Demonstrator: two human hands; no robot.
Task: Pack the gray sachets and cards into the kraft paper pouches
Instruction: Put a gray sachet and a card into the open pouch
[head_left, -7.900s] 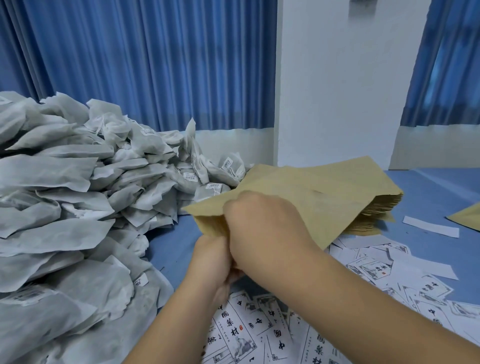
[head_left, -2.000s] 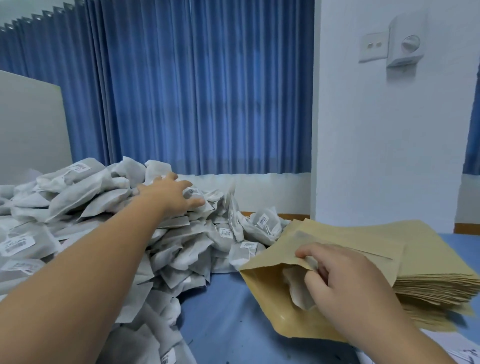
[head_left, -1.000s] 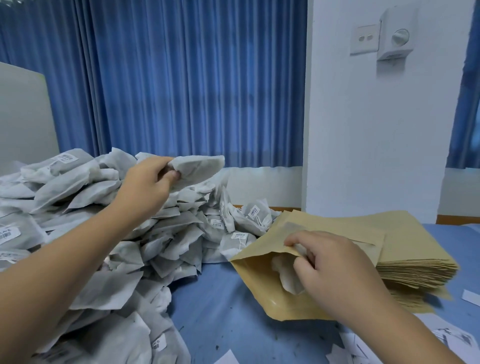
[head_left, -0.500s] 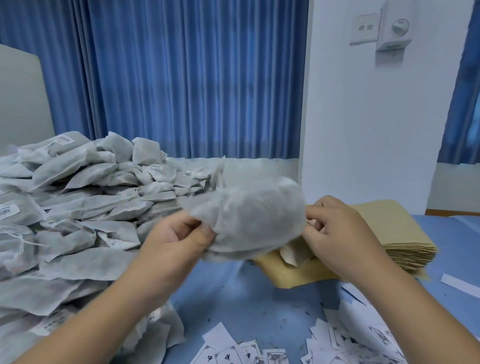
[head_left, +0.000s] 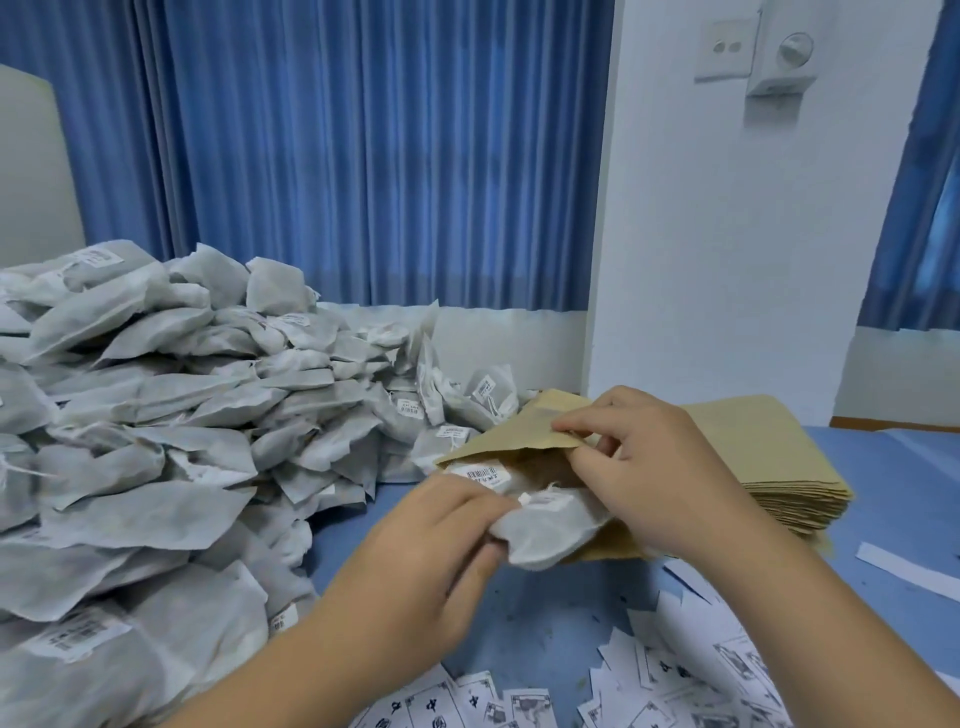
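Blue curtains (head_left: 337, 156) across the back, and a white pillar (head_left: 727, 234). The work surface is a blue table (head_left: 545, 634). My landmark is the stack of flat kraft paper pouches (head_left: 769, 467), directly in front of the pillar.

Progress:
- Left of the stack is a big loose heap of gray sachets (head_left: 156, 415), all unpacked.
- Printed cards (head_left: 675, 680) lie scattered on the table in front of the stack, on the person's side.
- The stack itself is thick, and no filled or closed pouch is in sight.
- One open pouch (head_left: 514, 434) lies against the stack's left edge, with its mouth toward the heap.
- A single gray sachet (head_left: 550, 525) is partway into that mouth, its near end outside.
- A barcode label (head_left: 480, 474) shows just inside the mouth. I cannot tell whether it belongs to this sachet or to another.
- No card is visible in the pouch.
- My read is that the job is at an early stage with one pouch mid-fill. Nearly all the heap, the cards and the stack are left to do.

Hands:
- The left hand (head_left: 431, 551) is left of the stack and nearer the person, palm down. Its thumb and curled fingers pinch the sachet's outer end and aim it into the pouch.
- The right hand (head_left: 639, 467) is over the stack's left edge. Its thumb and forefinger nip the pouch's upper lip and lift it so the mouth gapes, with the other fingers bent loosely behind.
- Both forearms are bare.
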